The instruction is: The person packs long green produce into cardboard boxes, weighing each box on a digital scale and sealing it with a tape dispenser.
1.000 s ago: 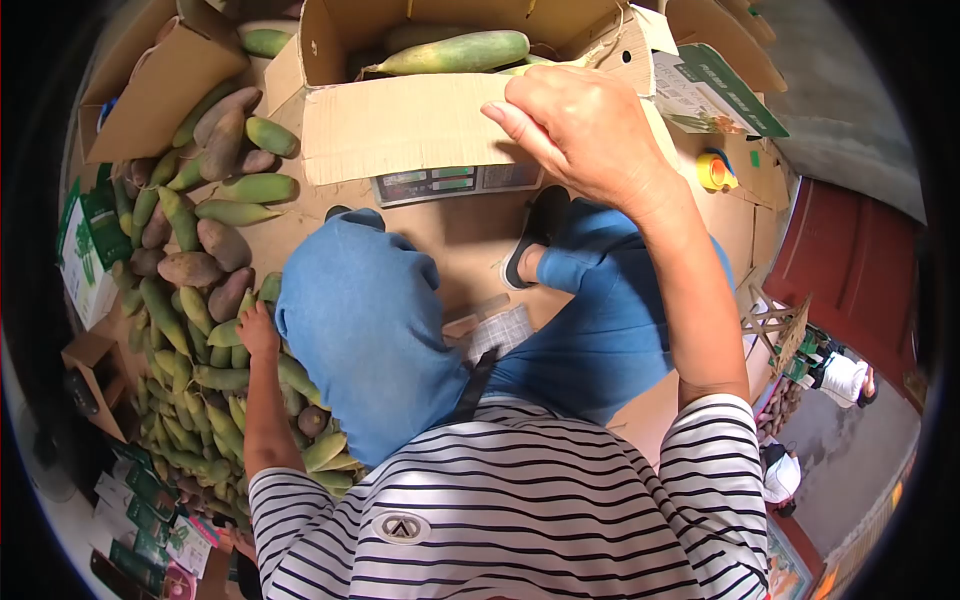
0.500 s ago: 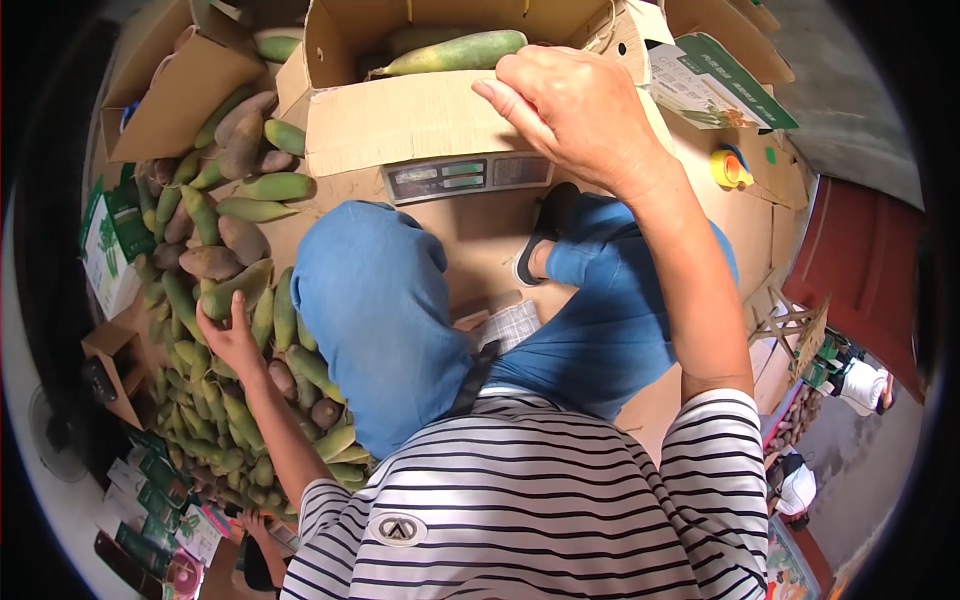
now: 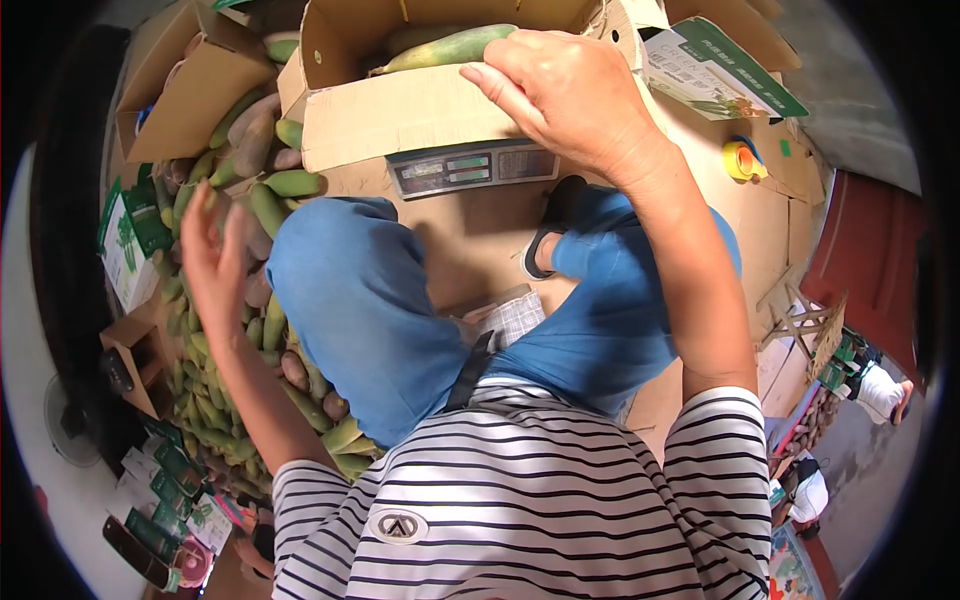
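Observation:
My right hand (image 3: 575,100) is closed over the top edge of the front flap of an open cardboard box (image 3: 395,115), thumb on the outside. Inside the box, just beside my fingers, lies a long green radish (image 3: 450,48). The box rests on a digital scale (image 3: 470,168) with its display facing me. At the left, my left hand (image 3: 215,262) is slightly blurred, fingers spread and nothing in them. It hovers over a heap of green radishes (image 3: 268,208) mixed with pinkish-brown ones (image 3: 256,142).
Another open cardboard box (image 3: 185,95) stands tilted at upper left, and a printed green-and-white carton (image 3: 128,240) at left. Yellow tape rolls (image 3: 741,160) lie to the right. A small brown box (image 3: 140,365) sits at lower left. Other people show at the lower edges.
My left hand has come off a green radish in the heap and moved up and away from me. My right hand stays on the box flap.

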A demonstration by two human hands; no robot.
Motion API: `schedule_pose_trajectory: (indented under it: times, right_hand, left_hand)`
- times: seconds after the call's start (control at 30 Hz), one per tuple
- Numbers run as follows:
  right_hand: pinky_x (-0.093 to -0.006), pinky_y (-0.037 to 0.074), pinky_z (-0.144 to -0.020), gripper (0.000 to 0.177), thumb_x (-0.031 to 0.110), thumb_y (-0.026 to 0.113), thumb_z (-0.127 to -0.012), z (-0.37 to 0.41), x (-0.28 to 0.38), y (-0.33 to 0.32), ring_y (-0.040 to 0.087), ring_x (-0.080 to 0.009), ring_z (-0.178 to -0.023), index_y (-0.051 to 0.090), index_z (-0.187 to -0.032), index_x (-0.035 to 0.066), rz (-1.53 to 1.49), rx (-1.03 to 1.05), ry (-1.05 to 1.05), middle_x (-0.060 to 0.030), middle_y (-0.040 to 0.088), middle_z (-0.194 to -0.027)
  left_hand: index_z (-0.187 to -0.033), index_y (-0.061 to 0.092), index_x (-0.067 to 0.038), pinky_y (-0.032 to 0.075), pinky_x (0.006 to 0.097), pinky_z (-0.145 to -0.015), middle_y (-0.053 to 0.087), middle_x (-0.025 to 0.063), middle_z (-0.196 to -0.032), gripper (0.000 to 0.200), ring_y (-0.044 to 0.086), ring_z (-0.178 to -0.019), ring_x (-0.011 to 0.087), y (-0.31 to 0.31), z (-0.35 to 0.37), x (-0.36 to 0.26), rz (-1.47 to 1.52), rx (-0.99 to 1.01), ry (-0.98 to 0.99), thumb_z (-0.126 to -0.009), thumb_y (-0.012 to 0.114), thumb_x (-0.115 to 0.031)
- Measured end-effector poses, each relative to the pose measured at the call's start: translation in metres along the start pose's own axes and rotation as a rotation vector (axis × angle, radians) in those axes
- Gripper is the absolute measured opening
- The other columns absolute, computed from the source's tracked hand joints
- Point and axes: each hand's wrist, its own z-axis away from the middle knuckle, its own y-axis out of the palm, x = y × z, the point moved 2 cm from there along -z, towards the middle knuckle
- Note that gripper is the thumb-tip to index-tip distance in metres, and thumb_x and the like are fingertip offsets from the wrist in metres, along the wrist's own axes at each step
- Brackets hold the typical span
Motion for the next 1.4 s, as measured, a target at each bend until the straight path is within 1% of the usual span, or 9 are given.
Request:
schedule_pose_trajectory:
  times: [0.13, 0.3, 0.4, 0.6, 0.7, 0.9, 1.0, 1.23, 1.4]
  right_hand:
    - [-0.0394, 0.052, -0.062, 0.03, 0.034, 0.053, -0.092, 0.0, -0.002, 0.003, 0.064, -0.027, -0.071, 0.064, -0.078, 0.01, -0.032, -0.016, -0.005, -0.0062, 0.065, -0.074]
    - [-0.0412, 0.051, -0.062, 0.029, 0.031, 0.054, -0.092, -0.001, -0.011, -0.005, 0.063, -0.0298, -0.071, 0.062, -0.077, 0.009, -0.012, -0.119, 0.11, -0.0086, 0.064, -0.073]
    - [-0.043, 0.049, -0.062, 0.028, 0.029, 0.056, -0.091, -0.003, -0.025, -0.025, 0.062, -0.0325, -0.07, 0.058, -0.074, 0.006, 0.015, -0.227, 0.255, -0.011, 0.062, -0.072]
    - [-0.0409, 0.049, -0.08, 0.021, 0.018, 0.063, -0.085, -0.037, -0.078, -0.037, 0.06, -0.0296, -0.096, 0.059, -0.101, 0.006, 0.116, -0.461, 0.182, -0.0118, 0.062, -0.101]
    - [-0.0433, 0.043, -0.098, 0.049, 0.028, 0.068, -0.081, -0.069, -0.123, 0.002, 0.053, -0.0316, -0.116, 0.052, -0.123, 0.009, 0.358, -0.309, 0.105, -0.0131, 0.058, -0.12]
    - [-0.042, 0.053, -0.078, 0.045, 0.049, 0.068, -0.078, -0.141, -0.165, 0.034, 0.065, -0.0281, -0.097, 0.065, -0.107, 0.014, 0.257, 0.434, 0.391, -0.0102, 0.069, -0.097]
    - [-0.0414, 0.053, -0.073, 0.031, 0.041, 0.067, -0.081, -0.137, -0.161, 0.037, 0.067, -0.0271, -0.092, 0.07, -0.099, 0.017, 0.256, 0.466, 0.168, -0.007, 0.07, -0.092]
    - [-0.0407, 0.053, -0.064, 0.019, 0.026, 0.062, -0.079, -0.054, -0.157, -0.031, 0.067, -0.0296, -0.079, 0.07, -0.085, 0.01, 0.271, 0.331, 0.044, -0.01, 0.069, -0.078]
    - [-0.0446, 0.048, -0.07, 0.039, 0.044, 0.053, -0.092, 0.136, -0.166, -0.119, 0.063, -0.0319, -0.081, 0.063, -0.085, 0.007, 0.28, 0.191, 0.462, -0.0105, 0.064, -0.081]
  left_hand:
    - [-0.126, 0.054, 0.001, 0.043, 0.0357, -0.095, 0.06, 0.015, -0.118, 0.048, 0.057, -0.111, 0.0232, 0.025, -0.014, -0.164, -0.027, 0.054, 0.401, -0.084, 0.07, -0.017]
    - [-0.124, 0.051, 0.0, 0.044, 0.0409, -0.094, 0.059, 0.0138, -0.115, 0.069, 0.056, -0.109, 0.0301, 0.131, -0.019, -0.205, -0.587, 0.603, 0.669, -0.071, 0.078, -0.034]
    - [-0.123, 0.051, -0.002, 0.045, 0.0418, -0.087, 0.057, 0.013, -0.114, 0.065, 0.055, -0.106, 0.0273, 0.189, -0.006, -0.168, -0.999, 0.443, 0.844, -0.071, 0.075, -0.033]
    - [-0.097, 0.057, -0.007, 0.046, 0.0371, -0.072, 0.057, 0.0077, -0.091, 0.021, 0.059, -0.09, 0.0248, 0.199, -0.023, -0.156, -0.857, 0.223, 0.877, -0.077, 0.059, -0.015]
    - [-0.085, 0.055, -0.01, 0.047, 0.0382, -0.068, 0.058, 0.0077, -0.083, 0.006, 0.061, -0.081, 0.027, 0.193, -0.04, -0.165, -0.696, 0.258, 0.796, -0.079, 0.055, -0.01]
    - [-0.082, 0.054, -0.01, 0.049, 0.0396, -0.068, 0.06, 0.0082, -0.08, 0.005, 0.062, -0.079, 0.0253, 0.199, -0.057, -0.167, -0.66, 0.248, 0.805, -0.077, 0.055, -0.01]
    - [-0.08, 0.055, -0.009, 0.047, 0.0387, -0.066, 0.06, 0.0073, -0.078, 0.003, 0.062, -0.077, 0.0248, 0.199, -0.061, -0.172, -0.621, 0.227, 0.864, -0.077, 0.055, -0.009]
    - [-0.083, 0.057, -0.008, 0.046, 0.037, -0.068, 0.059, 0.0072, -0.077, 0.004, 0.061, -0.076, 0.0254, 0.204, -0.044, -0.202, -0.559, 0.413, 1.006, -0.08, 0.058, -0.01]
    - [-0.078, 0.057, -0.009, 0.044, 0.0361, -0.069, 0.055, 0.0057, -0.075, 0.006, 0.057, -0.076, 0.0235, 0.209, 0.014, -0.278, -0.482, 0.618, 1.341, -0.073, 0.058, -0.011]
